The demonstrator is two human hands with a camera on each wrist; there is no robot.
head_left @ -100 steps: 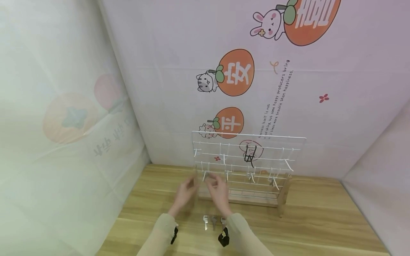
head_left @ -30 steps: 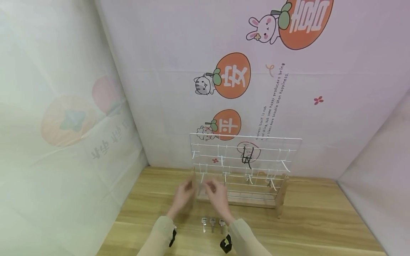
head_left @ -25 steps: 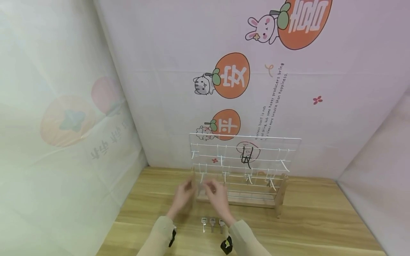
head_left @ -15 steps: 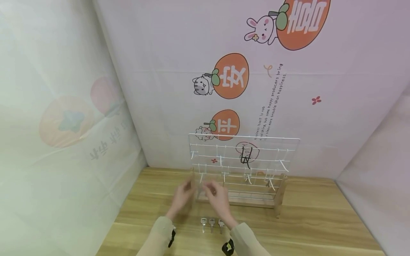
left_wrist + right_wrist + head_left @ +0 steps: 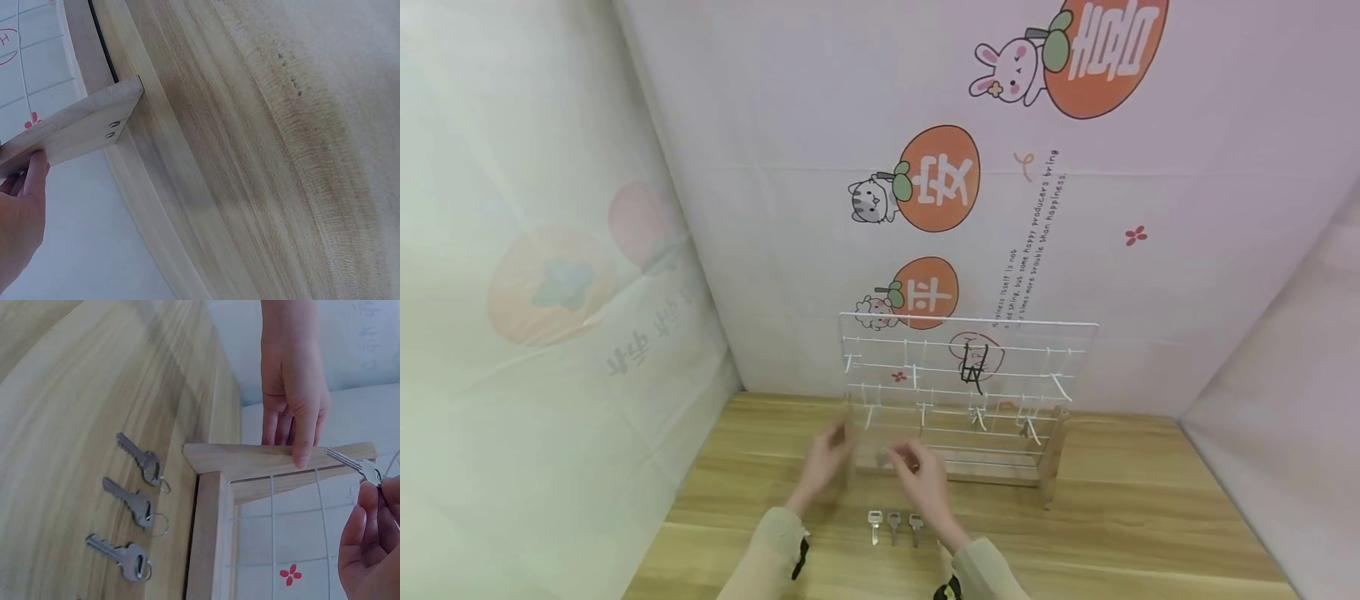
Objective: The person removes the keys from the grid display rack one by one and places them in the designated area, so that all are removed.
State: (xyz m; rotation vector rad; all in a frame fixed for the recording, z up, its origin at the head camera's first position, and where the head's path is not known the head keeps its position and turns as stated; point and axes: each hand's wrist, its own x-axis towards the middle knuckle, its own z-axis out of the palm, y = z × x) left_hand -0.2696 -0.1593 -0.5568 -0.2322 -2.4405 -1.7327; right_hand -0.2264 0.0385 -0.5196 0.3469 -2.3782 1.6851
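Between the fingers and thumb of my right hand [image 5: 922,479] is a silver key [image 5: 359,465] with a thin ring, its blade pointing away from the fingertips. That hand is in front of the lower left part of a white wire grid rack [image 5: 970,321] with hooks. My left hand [image 5: 826,458] grips the rack's wooden side board [image 5: 244,459], thumb on one face and fingers on the other. Three more silver keys lie in a row on the table: a left key [image 5: 875,525], a middle key [image 5: 894,525] and a right key [image 5: 915,527], each with a ring.
White hooks stick out from the grid, with a black hook [image 5: 972,373] at upper middle. Small metal pieces hang at the lower right hooks, including a right one [image 5: 1026,429]. A printed cloth [image 5: 805,250] stands behind the rack, over the wood-grain table [image 5: 1135,492].
My right hand has drawn down and back from the lower left hook, with the key in its fingers. My left hand stays on the side board. The head view has shifted slightly.
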